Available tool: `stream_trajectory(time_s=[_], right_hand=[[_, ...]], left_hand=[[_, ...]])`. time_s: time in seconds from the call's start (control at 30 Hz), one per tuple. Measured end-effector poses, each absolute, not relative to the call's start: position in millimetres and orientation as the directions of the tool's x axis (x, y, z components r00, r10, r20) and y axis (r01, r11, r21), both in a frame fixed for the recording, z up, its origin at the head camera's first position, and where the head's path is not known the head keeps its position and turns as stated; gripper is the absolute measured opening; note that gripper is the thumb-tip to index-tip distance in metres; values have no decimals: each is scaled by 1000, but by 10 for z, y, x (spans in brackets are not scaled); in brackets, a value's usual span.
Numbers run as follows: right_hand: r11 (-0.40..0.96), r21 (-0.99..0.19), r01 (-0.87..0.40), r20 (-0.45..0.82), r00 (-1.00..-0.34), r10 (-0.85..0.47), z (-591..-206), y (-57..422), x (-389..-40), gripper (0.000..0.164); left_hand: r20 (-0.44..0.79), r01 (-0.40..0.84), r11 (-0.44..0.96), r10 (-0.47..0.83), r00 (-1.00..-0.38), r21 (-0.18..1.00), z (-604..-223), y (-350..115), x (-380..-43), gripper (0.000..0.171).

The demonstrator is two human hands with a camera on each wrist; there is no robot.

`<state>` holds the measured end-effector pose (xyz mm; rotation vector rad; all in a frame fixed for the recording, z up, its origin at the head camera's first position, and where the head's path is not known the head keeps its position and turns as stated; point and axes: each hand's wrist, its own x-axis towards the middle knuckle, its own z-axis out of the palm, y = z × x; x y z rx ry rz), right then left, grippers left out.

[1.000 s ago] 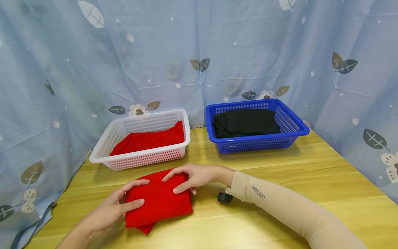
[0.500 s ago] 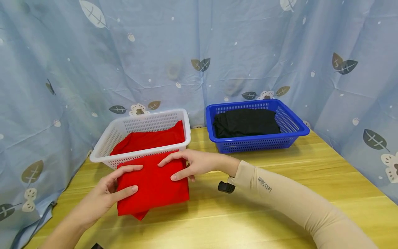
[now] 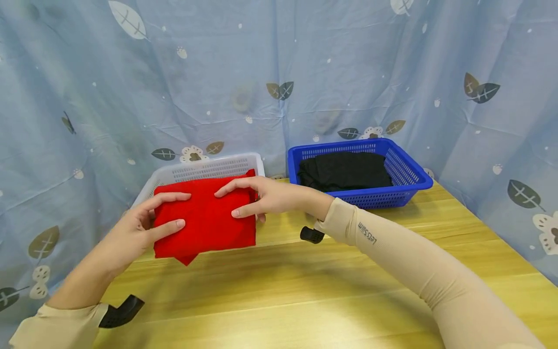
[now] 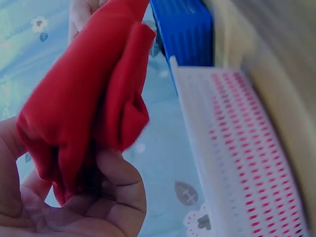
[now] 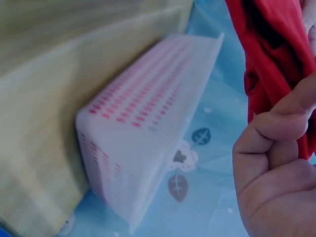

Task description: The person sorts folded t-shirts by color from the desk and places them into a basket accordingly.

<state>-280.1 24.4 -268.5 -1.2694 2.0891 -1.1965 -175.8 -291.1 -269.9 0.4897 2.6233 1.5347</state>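
Observation:
A folded red cloth garment is held level in the air, overlapping the near side of the white basket in the head view. At its left edge my left hand grips it, thumb on top and curled fingers beneath, as the left wrist view shows. My right hand pinches the right edge, with curled fingers under the layers. A small corner of cloth hangs below the near edge. Red cloth inside the white basket is mostly hidden behind the garment; its colour shows through the slots of the basket wall.
A blue basket holding folded black cloth stands at the back right. Both baskets rest on a wooden table. Behind and beside it hangs a blue patterned curtain. Black wrist mounts stick out below the sleeves.
Both hands have lifted the folded red garment off the table area and carried it forward and slightly left, up to the white basket's near rim. The baskets have stayed put.

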Motion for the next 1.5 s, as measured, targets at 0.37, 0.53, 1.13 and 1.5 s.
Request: stream_trajectory(time_s=[0.37, 0.53, 1.13, 1.5], right_hand=[[283, -769, -573, 161, -602, -782, -2492, 46, -3263, 50], [330, -735, -592, 184, -642, -744, -2500, -94, -3426, 47], [589, -652, -477, -38, -756, -654, -2851, -525, -3695, 53], [783, -471, -405, -194, -819, -540, -2868, -608, -3618, 44]], left_hand=[[85, 195, 527, 227, -970, 827, -2407, -2962, -2401, 53], [69, 159, 572, 176, -982, 804, -2411, -2966, -2657, 54], [-44, 96, 769, 160, -986, 632, -2831, -3113, -3166, 61], [-169, 76, 873, 178, -969, 482, -3063, -3221, -3341, 58]])
